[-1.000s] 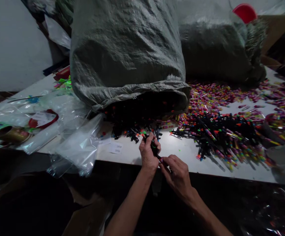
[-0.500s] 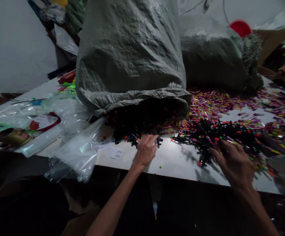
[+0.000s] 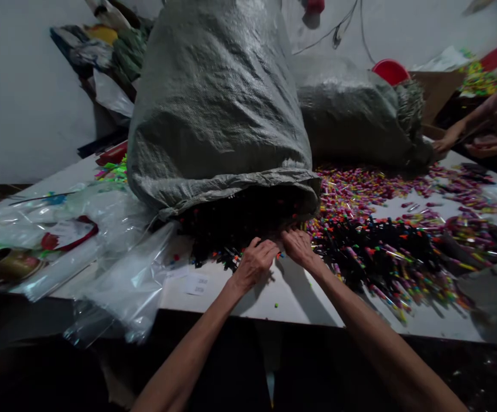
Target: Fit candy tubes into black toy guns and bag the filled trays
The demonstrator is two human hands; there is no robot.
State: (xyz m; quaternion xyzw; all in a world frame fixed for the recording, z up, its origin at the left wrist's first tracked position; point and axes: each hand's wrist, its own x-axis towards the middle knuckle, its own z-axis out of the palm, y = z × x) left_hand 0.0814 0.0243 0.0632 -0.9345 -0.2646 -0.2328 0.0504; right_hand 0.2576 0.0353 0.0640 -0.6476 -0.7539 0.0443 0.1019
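A big grey woven sack [image 3: 218, 114] lies on its side on the white table [image 3: 299, 297], its open mouth spilling small black pieces with coloured tips [image 3: 214, 252]. My left hand [image 3: 254, 263] rests knuckles-up on those pieces at the sack's mouth, fingers curled; whether it grips any is hidden. My right hand [image 3: 299, 247] reaches beside it, fingertips in the same black pieces under the sack's rim. Right of my hands lies a heap of black pieces [image 3: 381, 246] over a spread of pink and yellow bits [image 3: 360, 183].
A second grey sack [image 3: 351, 114] lies behind with a red lid [image 3: 389, 71] by it. Clear plastic bags [image 3: 115, 252] and a tape roll [image 3: 6, 264] cover the table's left. Another person's hands [image 3: 466, 140] work at the far right. A paper label [image 3: 197, 283] lies near the edge.
My right hand has left the heap on the right and come left to the sack's mouth beside my left hand. The view has tilted up slightly.
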